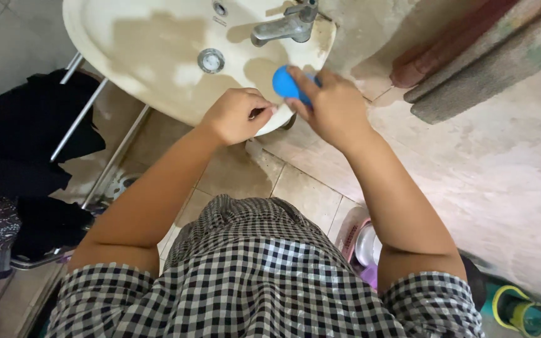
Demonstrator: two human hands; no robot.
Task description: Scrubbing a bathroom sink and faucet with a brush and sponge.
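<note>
Hands at stained cream ceramic basin (158, 94).
Right hand (330, 106) grasps rounded blue plastic object (285, 83); left hand (236, 116) clenched. Advise steady grip.

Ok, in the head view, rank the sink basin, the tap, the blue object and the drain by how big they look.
1. Sink basin, by far the largest.
2. Tap.
3. Blue object held in the right hand, partly hidden, so its place against the tap is unsure.
4. Drain, smallest.

No signs or screens; one likely container.
A teal bottle (524, 316) with a yellow ring sits at the lower right on the floor, partly cut off, its label not readable.
</note>
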